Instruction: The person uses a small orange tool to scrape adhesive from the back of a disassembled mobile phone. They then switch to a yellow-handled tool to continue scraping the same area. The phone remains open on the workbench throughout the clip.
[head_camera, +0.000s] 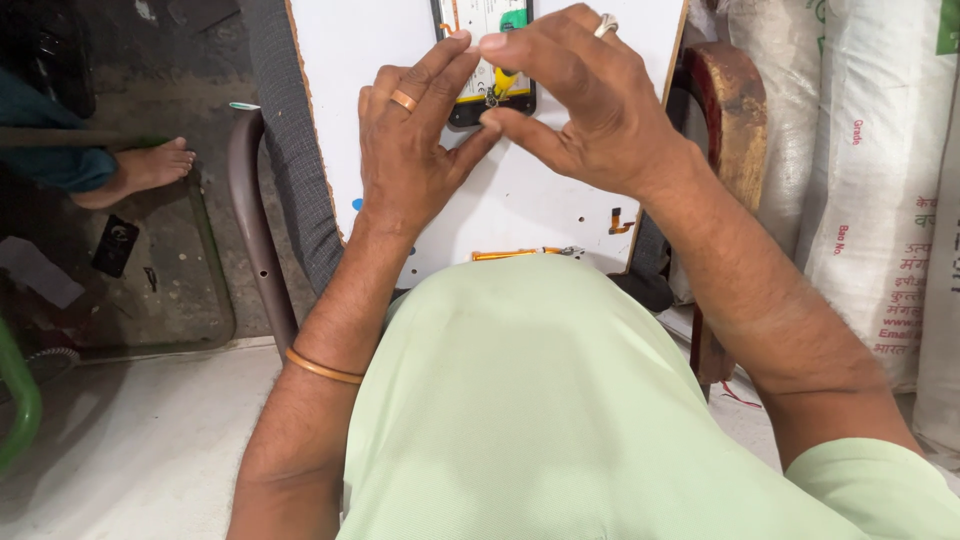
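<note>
An opened phone (492, 60) with its back off lies at the far end of a white board (540, 200) resting on my lap. My left hand (410, 150), with a ring, presses its fingers on the phone's left side. My right hand (580, 100) is above the phone, thumb and forefinger pinched around a small yellow-handled tool (502, 85) that touches the phone's inside. An orange-handled screwdriver (520, 254) lies on the board's near edge. A small orange flex part (620, 220) lies on the board at the right.
White sacks (880, 180) stand at the right. A wooden chair arm (735, 110) is beside the board. A dark metal chair frame (255, 230) is at the left. Another person's bare foot (150, 170) rests on the floor at the far left.
</note>
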